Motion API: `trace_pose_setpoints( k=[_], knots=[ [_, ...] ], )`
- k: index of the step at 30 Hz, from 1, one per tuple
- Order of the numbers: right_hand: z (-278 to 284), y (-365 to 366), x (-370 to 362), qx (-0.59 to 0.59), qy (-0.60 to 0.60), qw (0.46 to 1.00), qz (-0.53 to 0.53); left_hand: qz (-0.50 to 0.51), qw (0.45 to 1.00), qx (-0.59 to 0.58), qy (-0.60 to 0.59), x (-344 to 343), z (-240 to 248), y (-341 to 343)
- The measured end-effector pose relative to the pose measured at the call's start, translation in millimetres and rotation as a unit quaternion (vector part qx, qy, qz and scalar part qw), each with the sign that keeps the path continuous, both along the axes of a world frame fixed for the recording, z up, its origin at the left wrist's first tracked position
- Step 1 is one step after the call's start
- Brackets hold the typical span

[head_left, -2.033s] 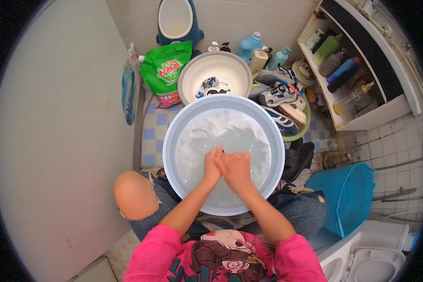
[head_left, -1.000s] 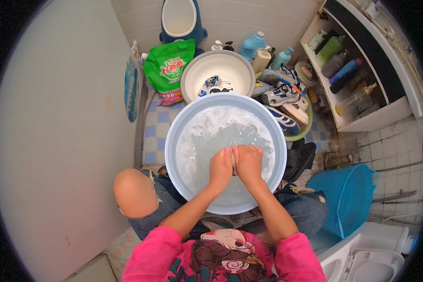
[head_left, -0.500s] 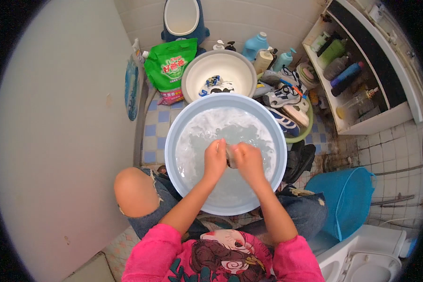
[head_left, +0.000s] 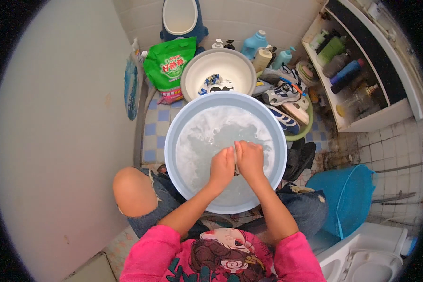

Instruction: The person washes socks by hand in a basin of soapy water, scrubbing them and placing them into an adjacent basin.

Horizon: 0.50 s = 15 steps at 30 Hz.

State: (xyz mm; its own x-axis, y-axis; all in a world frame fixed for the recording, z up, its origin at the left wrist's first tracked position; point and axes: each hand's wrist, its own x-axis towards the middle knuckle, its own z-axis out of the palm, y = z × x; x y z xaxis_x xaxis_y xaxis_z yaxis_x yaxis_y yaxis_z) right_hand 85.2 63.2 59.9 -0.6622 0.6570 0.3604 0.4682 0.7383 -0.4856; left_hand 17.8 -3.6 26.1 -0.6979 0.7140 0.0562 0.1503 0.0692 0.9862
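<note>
Over a large light-blue basin (head_left: pixel 169 155) of cloudy, sudsy water, my two closed hands press together. My left hand (head_left: pixel 222 169) and my right hand (head_left: pixel 250 161) grip a small greyish wet cloth (head_left: pixel 236 172) between them. Only a sliver of it, with a dark patch, shows between the fists, so its exact kind is hidden. White foam (head_left: pixel 192 127) floats along the far and left parts of the water. The basin stands between my knees.
Behind it sits a white basin (head_left: pixel 192 70) holding small patterned cloth items (head_left: pixel 216 84). A green detergent bag (head_left: pixel 169 66), pump bottles (head_left: pixel 262 58) and a green tub of shoes (head_left: pixel 309 123) surround it. A blue bucket (head_left: pixel 345 202) and a shelf of bottles (head_left: pixel 331 51) are right.
My fists have come closer together, the left one moving right and slightly down. Less of the grey cloth shows between them now.
</note>
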Motion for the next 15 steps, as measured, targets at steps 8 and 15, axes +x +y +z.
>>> trace_pose_setpoints(
  k=[8, 15],
  knots=[
    [-9.3, -3.9, 1.2, -0.048, -0.026, 0.998, -0.016, 0.013, 0.999, 0.006, 0.046, -3.7, -13.0, 0.3],
    [-17.8, -13.8, 1.1, 0.030, -0.009, 0.999, 0.027, -0.003, 0.995, -0.082, -0.056, -8.5, -8.3, -2.2]
  ],
)
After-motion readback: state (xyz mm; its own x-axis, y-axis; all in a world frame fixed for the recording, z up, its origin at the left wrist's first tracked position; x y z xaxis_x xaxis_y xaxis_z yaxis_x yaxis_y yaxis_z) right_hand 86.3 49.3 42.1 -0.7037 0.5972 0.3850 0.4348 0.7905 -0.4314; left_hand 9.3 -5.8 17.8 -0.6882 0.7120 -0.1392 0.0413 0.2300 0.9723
